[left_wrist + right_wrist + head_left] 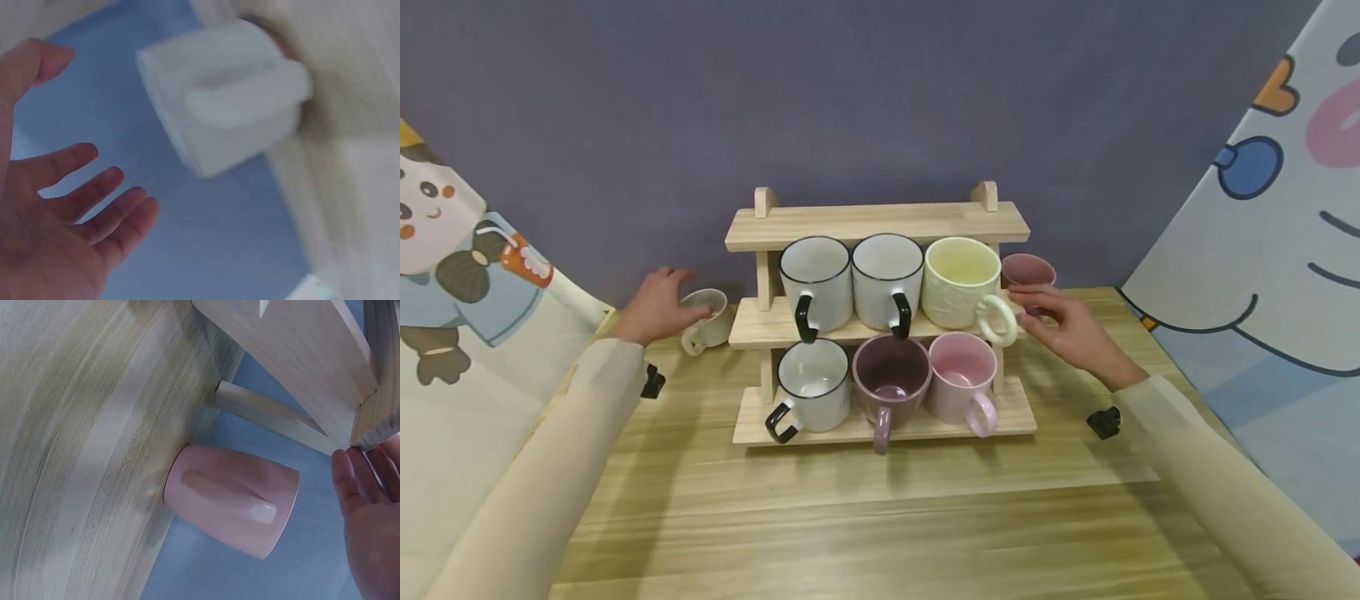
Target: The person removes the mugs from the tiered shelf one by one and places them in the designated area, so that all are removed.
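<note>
At the left, my left hand (657, 310) hovers beside a small white ribbed mug (721, 323). In the left wrist view a gap separates its spread fingers from that mug (231, 94), which is blurred. My right hand (1071, 332) is at the right end of the wooden shelf (880, 223), by the yellow mug (955, 296). The right wrist view shows extended fingertips (342, 459) at the edge of a shelf board, apparently touching it. A dusty-pink mug (231, 497) stands on the table below this hand, apart from it.
Two white mugs with black handles share the middle tier with the yellow one. On the bottom tier stand a white mug (816, 392), a purple mug (891, 379) and a pink mug (962, 379). A dark blue backdrop (880, 100) rises behind; printed sheets flank both sides.
</note>
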A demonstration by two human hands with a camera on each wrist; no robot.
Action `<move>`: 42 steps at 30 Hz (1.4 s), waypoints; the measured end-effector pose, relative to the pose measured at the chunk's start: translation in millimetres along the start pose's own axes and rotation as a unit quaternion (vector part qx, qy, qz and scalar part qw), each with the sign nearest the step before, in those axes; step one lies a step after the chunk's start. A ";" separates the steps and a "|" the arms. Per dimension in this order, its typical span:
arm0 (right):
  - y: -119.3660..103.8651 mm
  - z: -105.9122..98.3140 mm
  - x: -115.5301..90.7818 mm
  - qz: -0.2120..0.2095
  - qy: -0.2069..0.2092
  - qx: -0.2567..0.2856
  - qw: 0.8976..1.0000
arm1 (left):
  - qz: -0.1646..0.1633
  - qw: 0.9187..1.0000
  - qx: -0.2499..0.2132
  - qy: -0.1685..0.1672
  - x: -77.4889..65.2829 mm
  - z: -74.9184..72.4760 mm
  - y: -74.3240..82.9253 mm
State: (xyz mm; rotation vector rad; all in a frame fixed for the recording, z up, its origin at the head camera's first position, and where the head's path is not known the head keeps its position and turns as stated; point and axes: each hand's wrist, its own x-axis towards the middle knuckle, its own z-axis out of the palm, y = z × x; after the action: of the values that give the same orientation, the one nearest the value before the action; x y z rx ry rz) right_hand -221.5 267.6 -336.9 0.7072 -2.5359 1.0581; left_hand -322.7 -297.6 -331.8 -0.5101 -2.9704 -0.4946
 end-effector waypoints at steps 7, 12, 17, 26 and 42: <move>0.7 -0.2 -1.5 0.007 0.003 0.000 1.000 | 0.031 0.996 -0.041 0.074 -17.4 -29.8 43.8; -0.9 0.2 -1.9 0.014 0.001 0.002 1.000 | 0.054 0.990 -0.074 0.107 -24.4 -43.0 76.3; -2.3 -0.5 -2.5 0.011 0.001 0.011 1.000 | 0.098 0.987 -0.076 0.101 -23.1 -47.9 112.4; 0.5 -0.4 -2.7 0.003 0.007 0.021 1.000 | 0.135 0.988 -0.057 0.051 -7.1 -47.7 168.3; 4.3 0.7 -4.4 -0.005 0.014 0.043 0.999 | 0.058 0.997 -0.027 0.048 3.1 -36.6 200.0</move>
State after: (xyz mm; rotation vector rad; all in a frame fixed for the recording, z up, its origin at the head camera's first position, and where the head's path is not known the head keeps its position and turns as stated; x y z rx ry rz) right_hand -220.3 271.2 -341.9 0.7198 -2.4737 1.1707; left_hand -256.8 -130.3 -236.9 -0.6419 -2.8234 -0.5721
